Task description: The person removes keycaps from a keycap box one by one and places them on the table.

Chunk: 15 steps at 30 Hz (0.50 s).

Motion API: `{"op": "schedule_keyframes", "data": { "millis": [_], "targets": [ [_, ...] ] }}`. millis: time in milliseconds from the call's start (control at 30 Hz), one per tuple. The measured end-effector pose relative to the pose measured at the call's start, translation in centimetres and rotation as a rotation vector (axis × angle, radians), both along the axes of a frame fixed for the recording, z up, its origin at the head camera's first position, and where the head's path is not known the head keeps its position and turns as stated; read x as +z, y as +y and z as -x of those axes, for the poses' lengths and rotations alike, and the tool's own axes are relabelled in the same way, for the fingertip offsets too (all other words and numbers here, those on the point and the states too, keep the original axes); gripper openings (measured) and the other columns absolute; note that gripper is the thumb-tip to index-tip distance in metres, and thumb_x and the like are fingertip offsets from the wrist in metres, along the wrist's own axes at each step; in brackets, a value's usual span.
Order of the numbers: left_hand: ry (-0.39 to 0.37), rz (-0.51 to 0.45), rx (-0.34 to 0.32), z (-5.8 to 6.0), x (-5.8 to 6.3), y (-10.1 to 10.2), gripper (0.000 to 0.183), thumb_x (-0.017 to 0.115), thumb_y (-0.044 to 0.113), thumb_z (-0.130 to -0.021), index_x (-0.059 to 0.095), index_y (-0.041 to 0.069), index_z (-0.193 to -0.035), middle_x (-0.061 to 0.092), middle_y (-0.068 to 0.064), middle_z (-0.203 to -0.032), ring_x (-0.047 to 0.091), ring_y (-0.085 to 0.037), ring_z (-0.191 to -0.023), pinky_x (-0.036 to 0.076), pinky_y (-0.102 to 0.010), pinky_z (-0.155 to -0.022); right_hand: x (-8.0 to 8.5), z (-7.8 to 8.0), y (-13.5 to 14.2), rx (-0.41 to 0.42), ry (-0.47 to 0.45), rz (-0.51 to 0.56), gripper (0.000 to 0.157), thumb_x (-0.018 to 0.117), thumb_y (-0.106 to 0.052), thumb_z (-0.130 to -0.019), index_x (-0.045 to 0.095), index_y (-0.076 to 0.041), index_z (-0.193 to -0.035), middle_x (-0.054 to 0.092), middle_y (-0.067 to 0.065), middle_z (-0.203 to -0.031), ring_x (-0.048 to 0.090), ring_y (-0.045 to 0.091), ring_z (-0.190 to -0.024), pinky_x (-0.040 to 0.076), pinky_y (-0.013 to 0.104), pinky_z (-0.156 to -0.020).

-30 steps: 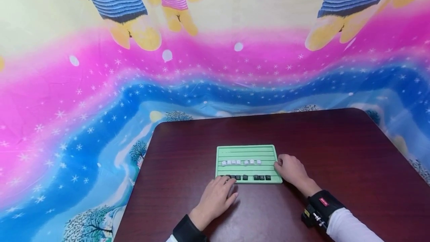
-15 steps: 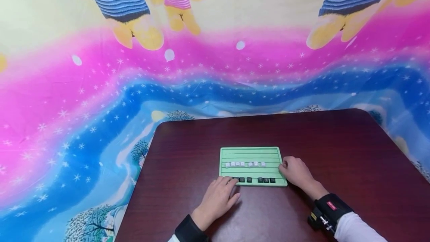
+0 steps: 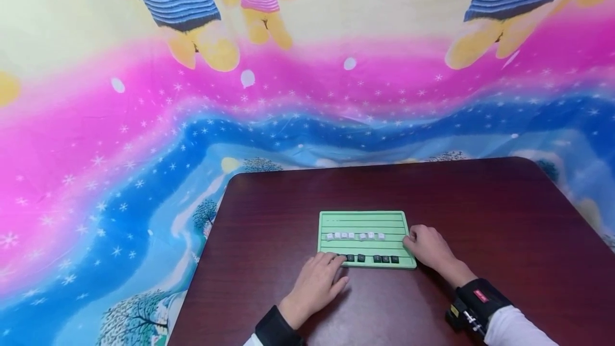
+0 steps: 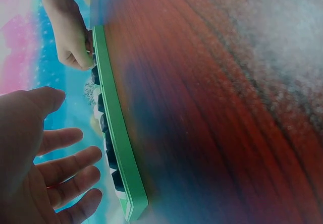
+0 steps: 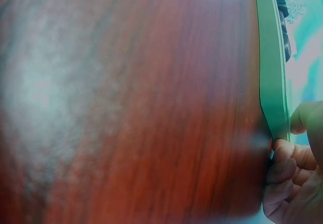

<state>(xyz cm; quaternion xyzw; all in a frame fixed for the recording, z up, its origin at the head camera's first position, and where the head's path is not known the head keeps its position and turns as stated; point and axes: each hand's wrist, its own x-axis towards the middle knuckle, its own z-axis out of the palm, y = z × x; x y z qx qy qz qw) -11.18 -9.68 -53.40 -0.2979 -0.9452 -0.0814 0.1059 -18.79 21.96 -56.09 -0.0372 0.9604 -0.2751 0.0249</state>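
Observation:
A light green ridged tray point(image 3: 362, 223) lies on the dark red-brown table. White keycaps point(image 3: 344, 236) line its middle, and black keycaps point(image 3: 386, 259) stand along its near side. My right hand point(image 3: 430, 247) holds the tray's right edge. In the right wrist view that hand point(image 5: 298, 168) has its thumb above the edge and fingertips beneath. At the near left corner my left hand point(image 3: 318, 282) reaches over the tray and covers part of the black row. Seen from the left wrist, its fingers point(image 4: 75, 166) are spread and loosely bent, with nothing gripped.
The table point(image 3: 269, 218) extends around the tray on all sides. Behind it hangs a cloth backdrop point(image 3: 307, 84) with printed bears and snow. Each wrist wears a black band point(image 3: 482, 298).
The tray has shifted slightly right and toward me, along with my right hand. My left hand keeps nearly the same pose. The head view has also drifted a little.

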Motion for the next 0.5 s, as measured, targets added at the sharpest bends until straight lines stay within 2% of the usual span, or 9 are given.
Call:
{"op": "schedule_keyframes", "data": {
  "millis": [167, 500],
  "targets": [
    [0.025, -0.01, -0.013, 0.13, -0.03, 0.15, 0.04, 0.067, 0.042, -0.095, 0.065, 0.019, -0.127, 0.07, 0.004, -0.115, 0.063, -0.014, -0.102, 0.053, -0.031, -0.085, -0.02, 0.1, 0.11, 0.003, 0.004, 0.003, 0.033, 0.056, -0.016, -0.089, 0.034, -0.016, -0.064, 0.025, -0.006, -0.06, 0.023, 0.012, -0.054, 0.019, 0.026, -0.052],
    [0.023, -0.012, -0.007, 0.22, -0.28, 0.56, 0.041, 0.066, 0.043, -0.095, 0.064, 0.02, -0.128, 0.07, 0.005, -0.114, 0.063, -0.012, -0.101, 0.053, -0.029, -0.086, -0.06, 0.39, 0.09, 0.014, -0.002, -0.004, 0.032, 0.056, -0.017, -0.088, 0.034, -0.015, -0.065, 0.026, -0.005, -0.06, 0.024, 0.012, -0.055, 0.02, 0.026, -0.053]
  ]
}}
